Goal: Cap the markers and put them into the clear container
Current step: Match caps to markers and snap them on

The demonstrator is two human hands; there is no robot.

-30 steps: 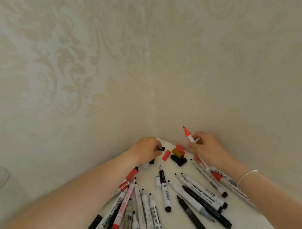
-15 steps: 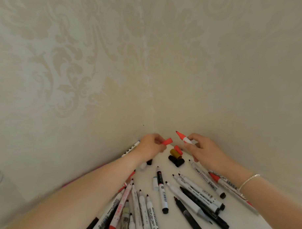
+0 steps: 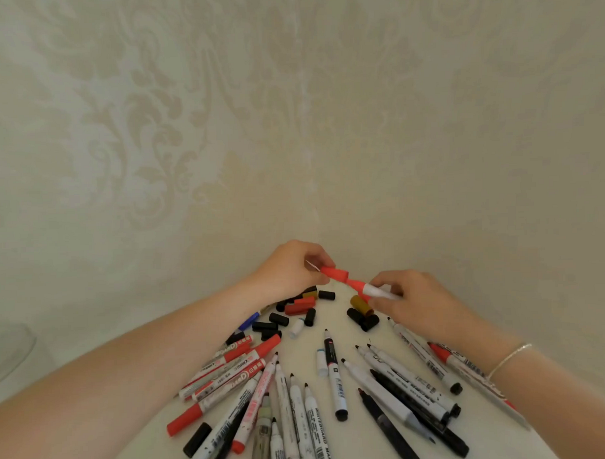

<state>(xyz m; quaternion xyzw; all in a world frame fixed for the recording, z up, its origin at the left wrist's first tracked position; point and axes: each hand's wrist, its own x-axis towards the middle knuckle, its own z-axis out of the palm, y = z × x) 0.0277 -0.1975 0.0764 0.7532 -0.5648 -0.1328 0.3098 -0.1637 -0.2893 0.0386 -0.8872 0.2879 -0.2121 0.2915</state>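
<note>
Soft, dim, even light — no glare, only faint shadows under the markers (image 3: 334, 372); wide-angle bending at the edges, forearms slightly blurred.

Smooth plastic markers (image 3: 334, 376) (matt embossed wallpaper (image 3: 153, 131)).

left hand (image 3: 288, 267) pinches red cap (image 3: 334, 273) | right hand (image 3: 413, 301) holds red marker (image 3: 368, 289)

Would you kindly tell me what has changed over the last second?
The left hand picked a red plastic cap from the pile and brought it to the tip of the red-tipped white marker, which the right hand lowered toward it. The markers lying on the white table stayed put.
</note>
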